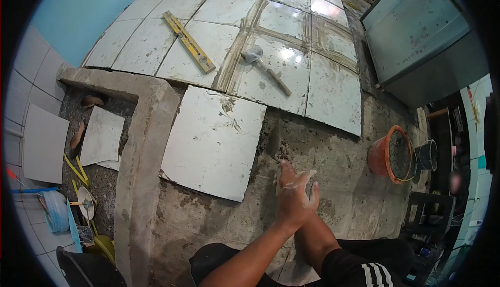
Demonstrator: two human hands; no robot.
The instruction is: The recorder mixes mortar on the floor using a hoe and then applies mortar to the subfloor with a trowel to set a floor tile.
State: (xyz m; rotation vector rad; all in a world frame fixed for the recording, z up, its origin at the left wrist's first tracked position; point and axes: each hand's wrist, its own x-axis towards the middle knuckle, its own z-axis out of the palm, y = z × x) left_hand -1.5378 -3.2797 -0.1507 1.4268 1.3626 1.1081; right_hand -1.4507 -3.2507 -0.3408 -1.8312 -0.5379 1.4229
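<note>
My left hand (295,199) and right hand (313,194) are together in front of me, over the bare patch of floor. The left hand overlaps the right and hides most of it. Grey mortar coats the fingers. One left finger stretches forward and its thumb stands apart; no tool shows in either hand. Just beyond the fingertips lies a small heap of wet mortar (283,151). To the left is a large white tile (216,141), smeared with mortar. On the laid tiles farther off rest a mallet (266,70) with a covered head and a yellow spirit level (188,42).
An orange bucket (385,154) of grey mix stands at right, beside a smaller dark bucket (427,155). Behind them rises a grey metal cabinet (422,32). A low concrete curb (133,183) runs along the left, with tile pieces (102,136) and yellow strips (76,168) beyond it.
</note>
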